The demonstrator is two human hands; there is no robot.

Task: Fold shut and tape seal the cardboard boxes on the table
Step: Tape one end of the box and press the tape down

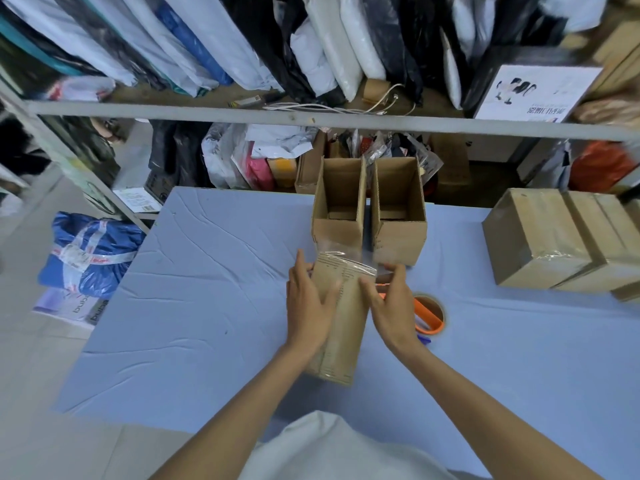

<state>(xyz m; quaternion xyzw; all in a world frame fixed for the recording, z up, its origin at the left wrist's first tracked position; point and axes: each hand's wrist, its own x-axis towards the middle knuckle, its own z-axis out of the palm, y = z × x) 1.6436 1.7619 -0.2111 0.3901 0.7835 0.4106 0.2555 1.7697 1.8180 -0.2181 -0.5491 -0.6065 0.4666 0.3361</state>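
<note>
**Q:** Head view: where is the box being handled, and which way does it run?

**A:** The closed box (341, 323) lies at the centre of the blue table (207, 289). Its long axis runs from 6 o'clock to just past 12. Clear tape (349, 266) wraps its far end.

**Q:** And the hands?

**A:** The left hand (306, 306) lies flat against the box's 9 o'clock side, fingers straight and thumb on top. The right hand (391, 306) grips the 3 o'clock edge, thumb on top and fingers bent over the side.

**Q:** What else?

**A:** At 12 o'clock stand 2 upright boxes with open tops, the left open box (337, 233) and the right open box (401, 242). A tape roll (429, 315) lies at 3 o'clock, just beside the right hand. Taped boxes (540, 244) sit at 2 o'clock.
</note>
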